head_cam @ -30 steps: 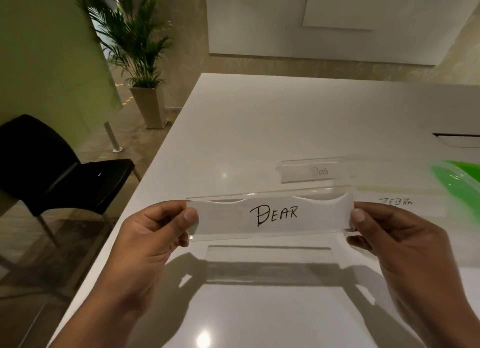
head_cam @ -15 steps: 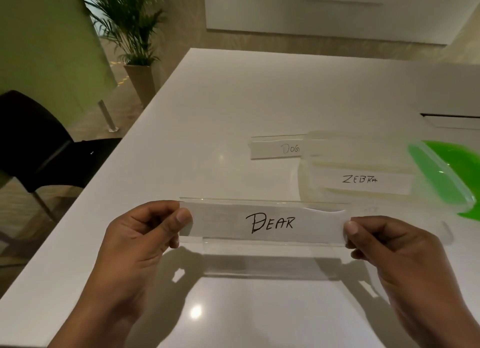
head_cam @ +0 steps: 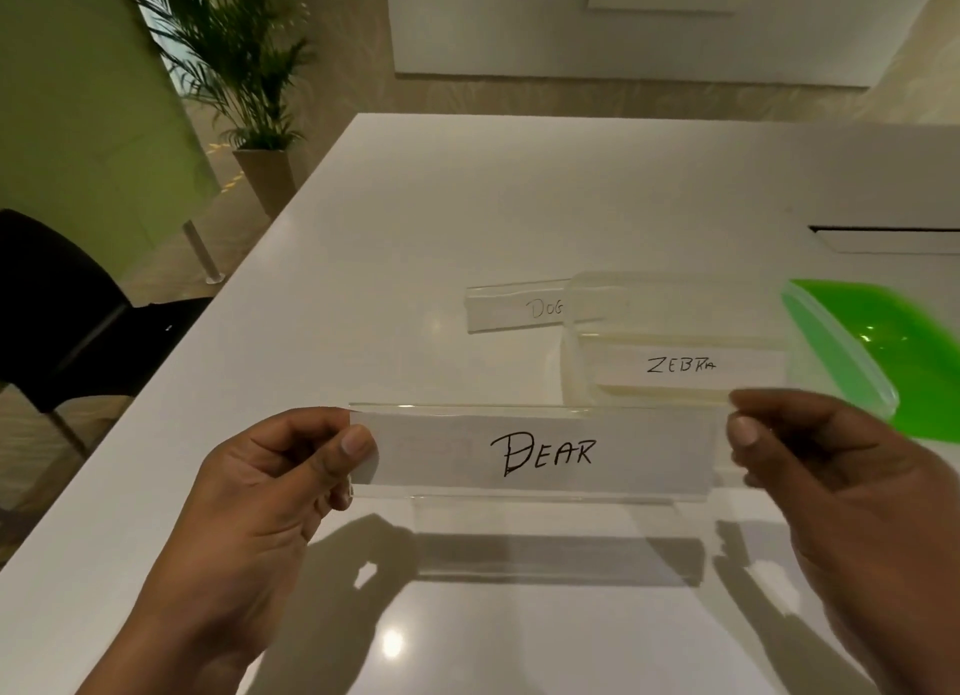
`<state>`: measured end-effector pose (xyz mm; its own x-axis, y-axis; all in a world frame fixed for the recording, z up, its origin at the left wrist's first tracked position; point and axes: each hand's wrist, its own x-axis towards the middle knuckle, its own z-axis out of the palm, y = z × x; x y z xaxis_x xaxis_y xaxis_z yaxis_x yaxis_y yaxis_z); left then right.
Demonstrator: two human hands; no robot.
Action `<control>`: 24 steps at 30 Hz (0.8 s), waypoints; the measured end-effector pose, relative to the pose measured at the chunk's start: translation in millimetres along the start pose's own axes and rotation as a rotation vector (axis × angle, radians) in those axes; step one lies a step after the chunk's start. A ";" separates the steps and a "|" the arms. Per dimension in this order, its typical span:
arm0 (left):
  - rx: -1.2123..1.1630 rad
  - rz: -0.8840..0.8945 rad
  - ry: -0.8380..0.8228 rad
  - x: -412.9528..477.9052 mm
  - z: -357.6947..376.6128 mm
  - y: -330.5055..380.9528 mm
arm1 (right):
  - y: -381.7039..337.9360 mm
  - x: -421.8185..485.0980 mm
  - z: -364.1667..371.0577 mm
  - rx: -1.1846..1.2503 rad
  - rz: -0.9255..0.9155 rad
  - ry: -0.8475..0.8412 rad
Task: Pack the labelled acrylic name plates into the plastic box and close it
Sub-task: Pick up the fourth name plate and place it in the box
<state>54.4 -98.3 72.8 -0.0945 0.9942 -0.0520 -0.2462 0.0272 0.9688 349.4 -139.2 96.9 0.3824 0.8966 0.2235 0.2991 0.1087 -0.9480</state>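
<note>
Clear acrylic caught the light as the person held the plate marked "Bear" (head_cam: 540, 453) level above the white table (head_cam: 415, 227), left hand (head_cam: 270, 492) and right hand (head_cam: 831, 466) each pinching one end between thumb and fingers. It looked like the carrying step: the plastic box (head_cam: 576, 362) stood open just beyond with the "Zebra" plate (head_cam: 685, 366) already inside (the "Dog" plate (head_cam: 514, 310) lay behind it, the green lid (head_cam: 883, 341) to its right), so next the plate would need turning to fit. A black chair (head_cam: 62, 305) and a potted palm (head_cam: 244, 71) stood off to the left.
</note>
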 end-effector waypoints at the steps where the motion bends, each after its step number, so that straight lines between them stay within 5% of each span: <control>1: 0.005 0.007 -0.007 1.5 3.7 2.3 | -3.4 3.0 -6.0 -0.034 -0.059 0.018; 6: 0.029 0.078 -0.076 8.1 31.5 12.8 | -37.3 20.5 -24.6 -0.504 -0.514 -0.143; 12: 0.024 0.138 -0.263 20.1 70.8 25.0 | -57.9 45.4 -37.9 -1.072 -0.418 -0.556; 18: 0.076 0.180 -0.354 35.7 106.8 37.1 | -59.6 74.4 -53.2 -1.088 -0.396 -0.611; 24: 0.469 0.256 -0.319 66.9 131.2 40.0 | -49.4 115.4 -68.6 -1.098 -0.382 -0.566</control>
<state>164.8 -17.0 139.9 0.2166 0.9555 0.2004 0.2030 -0.2449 0.9481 438.7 -70.5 185.0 -0.2267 0.9724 0.0555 0.9672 0.2315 -0.1043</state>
